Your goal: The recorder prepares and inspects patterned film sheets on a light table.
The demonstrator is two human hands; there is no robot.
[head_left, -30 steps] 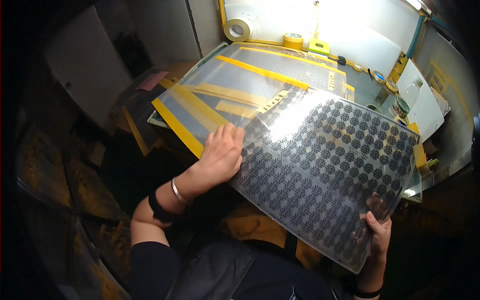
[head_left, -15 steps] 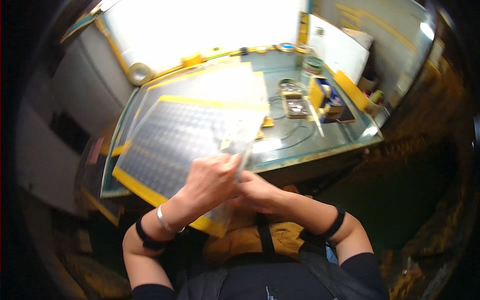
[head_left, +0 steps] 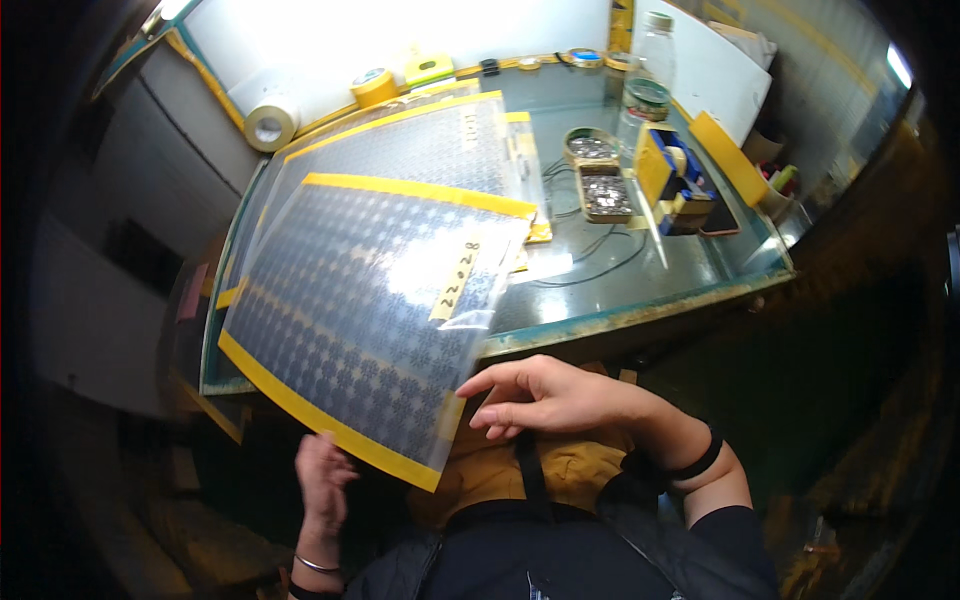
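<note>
A clear film sheet (head_left: 350,290) printed with rows of dark flower-like shapes lies on top of other sheets, its near part overhanging the table edge. Yellow tape borders its top and bottom, and a yellow label (head_left: 457,280) with handwriting sits near its right side. My left hand (head_left: 323,475) is low at the sheet's bottom tape border, fingers loosely bent and apart; whether a fingertip touches the border is unclear. My right hand (head_left: 545,395) is beside the sheet's lower right edge, thumb and forefinger spread, the forefinger tip at or against that edge.
Under the film are more yellow-taped sheets (head_left: 410,140) on a glass-topped table (head_left: 570,320). Tape rolls (head_left: 270,128) line the back. At right stand tins of small metallic bits (head_left: 605,192), a tape dispenser (head_left: 680,180), a jar (head_left: 655,60) and thin black cable (head_left: 600,282).
My hands were together at the sheet's lower right edge; they have separated, the left moving down and left to the bottom border. The right hand's fingers have spread. The label now shows uncovered.
</note>
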